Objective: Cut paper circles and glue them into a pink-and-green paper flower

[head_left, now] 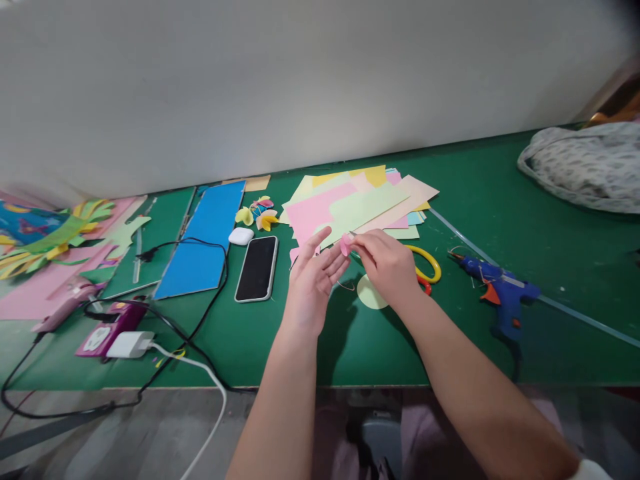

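My left hand [316, 277] is turned palm up with its fingers stretched out and the thumb apart. A small curled pink paper piece [345, 245] is at its fingertips. My right hand [387, 263] pinches that piece between thumb and fingers. Below the right hand lies a pale green paper circle [371, 292], partly covered by the hand. Scissors with a yellow and red handle [434, 265] lie behind the right hand, their blades mostly hidden. Just beyond both hands spreads a pile of coloured paper sheets [350, 207].
A blue glue gun [505, 290] with a clear glue stick lies to the right. Left of my hands are a phone [257, 270], a white earbud case [241, 236], paper flowers [260, 213] and a blue board [200, 243]. Cables run from a purple power strip [113, 327] across the table edge.
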`<state>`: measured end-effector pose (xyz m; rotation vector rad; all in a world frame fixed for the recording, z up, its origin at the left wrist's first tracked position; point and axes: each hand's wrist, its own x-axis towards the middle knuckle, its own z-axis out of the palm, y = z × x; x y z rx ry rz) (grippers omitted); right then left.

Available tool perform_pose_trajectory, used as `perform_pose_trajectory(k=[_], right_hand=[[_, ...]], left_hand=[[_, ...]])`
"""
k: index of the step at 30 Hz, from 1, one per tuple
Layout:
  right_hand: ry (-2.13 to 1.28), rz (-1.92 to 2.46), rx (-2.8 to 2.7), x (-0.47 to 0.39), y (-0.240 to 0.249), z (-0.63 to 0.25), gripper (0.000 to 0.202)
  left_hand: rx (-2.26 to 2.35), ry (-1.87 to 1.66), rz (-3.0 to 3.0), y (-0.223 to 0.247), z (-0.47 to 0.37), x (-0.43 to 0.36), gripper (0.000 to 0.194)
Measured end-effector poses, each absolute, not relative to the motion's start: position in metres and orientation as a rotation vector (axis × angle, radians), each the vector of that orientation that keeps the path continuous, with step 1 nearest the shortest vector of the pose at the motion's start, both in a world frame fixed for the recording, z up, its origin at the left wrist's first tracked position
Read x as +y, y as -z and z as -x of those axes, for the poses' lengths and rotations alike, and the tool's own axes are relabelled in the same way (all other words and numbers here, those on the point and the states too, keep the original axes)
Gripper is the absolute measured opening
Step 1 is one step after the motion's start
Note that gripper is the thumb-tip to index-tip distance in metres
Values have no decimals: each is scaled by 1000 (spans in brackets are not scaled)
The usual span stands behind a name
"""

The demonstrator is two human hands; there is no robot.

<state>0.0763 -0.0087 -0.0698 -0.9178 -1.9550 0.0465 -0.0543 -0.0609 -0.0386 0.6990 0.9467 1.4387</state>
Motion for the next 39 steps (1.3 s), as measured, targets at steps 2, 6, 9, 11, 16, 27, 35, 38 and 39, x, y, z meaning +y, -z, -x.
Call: perform_pose_trajectory(k=[2, 6, 9, 11, 16, 27, 35, 38, 39], right_hand=[[-25, 931, -1980, -9, 70, -76, 20], [-62, 938, -1965, -9, 72, -76, 20], [-140, 950, -1918, -9, 72, -76, 16], [-179, 952, -1876, -8, 72, -76, 13], [-250, 930, -1816, -8, 71, -76, 10], [-363, 926, -1783, -10, 68, -75, 10], [-731, 954, -1631, -13, 62, -74, 8], [-877, 950, -1587, -15, 61, -73, 7], [-907, 949, -1576, -15, 61, -72, 7]], left_hand=[[994, -1433, -703, 37, 53, -62, 44], [1050, -1427, -673, 35, 52, -62, 42], [1040, -1426, -640, 36, 54, -61, 37], [1025, -1421, -593, 38, 56, -60, 32], [1009, -1410, -490, 40, 57, -57, 27], [1098, -1533, -755, 44, 51, -60, 23], [1136, -1676, -854, 55, 47, -54, 14], [1185, -1763, -932, 57, 45, -53, 15], [1192, -1780, -957, 57, 45, -53, 15]])
